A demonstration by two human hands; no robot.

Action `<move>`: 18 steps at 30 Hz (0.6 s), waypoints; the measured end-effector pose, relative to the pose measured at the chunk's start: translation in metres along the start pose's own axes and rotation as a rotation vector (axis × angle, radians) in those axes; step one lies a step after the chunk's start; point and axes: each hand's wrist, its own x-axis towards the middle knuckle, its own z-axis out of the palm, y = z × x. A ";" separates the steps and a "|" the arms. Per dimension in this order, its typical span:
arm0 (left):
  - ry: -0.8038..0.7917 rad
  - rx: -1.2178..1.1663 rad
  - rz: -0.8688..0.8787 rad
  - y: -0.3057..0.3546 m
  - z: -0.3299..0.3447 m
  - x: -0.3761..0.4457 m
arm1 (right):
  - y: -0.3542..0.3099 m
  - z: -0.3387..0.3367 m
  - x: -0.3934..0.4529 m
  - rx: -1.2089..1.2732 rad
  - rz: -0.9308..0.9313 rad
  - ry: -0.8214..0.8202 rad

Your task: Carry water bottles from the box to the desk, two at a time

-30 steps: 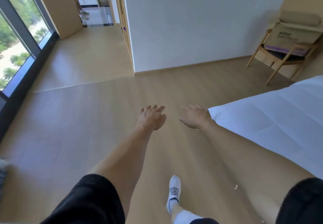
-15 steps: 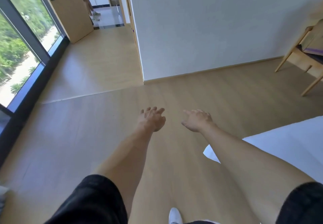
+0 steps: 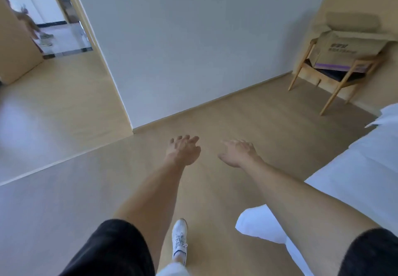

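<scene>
While both arms are stretched forward over the floor (image 3: 64, 189), neither hand carries anything: the left hand (image 3: 184, 149) and the right hand (image 3: 239, 153) are each released, fingers loosely spread, well apart from any task item. One box (image 3: 349, 47), cardboard with its top flaps open, sits on the seat of one wooden chair (image 3: 310, 69) in the far right corner, against the wall (image 3: 193, 39). No bottles can be seen; if any remain, they are hidden inside the box, so their count cannot be told. The desk is not in view. One bed (image 3: 355, 178) with white bedding lies along the right side, and one white shoe (image 3: 179, 239) shows below between the arms. Judged from this, the person is on an empty-handed leg toward the box. Filled bottles would likely be moderately heavy, smooth and somewhat yielding under pressure, so each is best taken round the body, or the neck just below the cap, one per hand. The box looks light-walled and may shift on the seat when bottles are drawn out.
</scene>
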 end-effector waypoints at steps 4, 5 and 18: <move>0.004 0.005 0.116 0.007 -0.026 0.093 | 0.026 -0.024 0.066 0.023 0.129 -0.002; 0.000 0.007 0.147 0.008 -0.036 0.116 | 0.031 -0.032 0.083 0.033 0.159 -0.006; -0.067 0.137 0.476 0.092 -0.093 0.338 | 0.130 -0.096 0.222 0.152 0.494 0.024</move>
